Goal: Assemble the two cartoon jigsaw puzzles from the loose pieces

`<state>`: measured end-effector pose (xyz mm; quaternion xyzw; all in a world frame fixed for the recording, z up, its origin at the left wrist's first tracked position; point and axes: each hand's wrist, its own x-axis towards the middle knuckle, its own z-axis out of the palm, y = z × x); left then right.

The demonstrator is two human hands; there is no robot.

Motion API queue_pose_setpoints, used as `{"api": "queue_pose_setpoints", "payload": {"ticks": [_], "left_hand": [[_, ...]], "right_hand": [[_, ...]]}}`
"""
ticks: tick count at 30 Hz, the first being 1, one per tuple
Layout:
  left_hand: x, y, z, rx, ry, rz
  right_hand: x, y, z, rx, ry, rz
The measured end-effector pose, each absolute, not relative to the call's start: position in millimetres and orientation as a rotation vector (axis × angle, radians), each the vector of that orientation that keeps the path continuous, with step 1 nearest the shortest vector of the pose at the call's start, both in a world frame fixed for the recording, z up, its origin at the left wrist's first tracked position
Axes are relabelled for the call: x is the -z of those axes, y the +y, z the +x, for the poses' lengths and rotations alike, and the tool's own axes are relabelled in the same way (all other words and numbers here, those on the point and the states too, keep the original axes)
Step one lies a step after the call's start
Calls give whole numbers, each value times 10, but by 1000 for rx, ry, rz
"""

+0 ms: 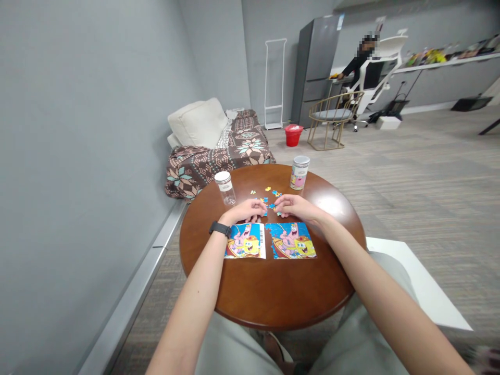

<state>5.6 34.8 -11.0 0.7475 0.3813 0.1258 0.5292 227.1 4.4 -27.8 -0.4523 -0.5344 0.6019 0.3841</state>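
On the round brown table [258, 291], my left hand [247, 210] rests with bent fingers spread, its tips touching a blue puzzle piece. Opposite it, my right hand [296, 207] has its fingers curled together at a small puzzle piece [277, 211], partly hidden by the fingertips. Several loose puzzle pieces [267, 189] lie between and beyond the hands. Close in front of my right hand is a mostly joined cartoon puzzle [294, 241], with gaps along its upper left edge. A printed picture sheet [246, 242] of the same scene lies to its left, below my left wrist.
A clear jar with a white lid [224, 182] stands at the table's left, and a printed can [299, 173] at the back right. Beyond are a patterned sofa [250, 138], a red bucket [293, 136], a gold chair [332, 115] and a person [356, 65] near the fridge [318, 57].
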Motion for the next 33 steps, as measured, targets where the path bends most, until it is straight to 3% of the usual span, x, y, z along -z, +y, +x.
{"api": "queue_pose_setpoints", "payload": {"ticks": [33], "left_hand": [[110, 334, 55, -345, 903, 1832]], "right_hand": [[226, 14, 2261, -1552, -1314, -1202]]}}
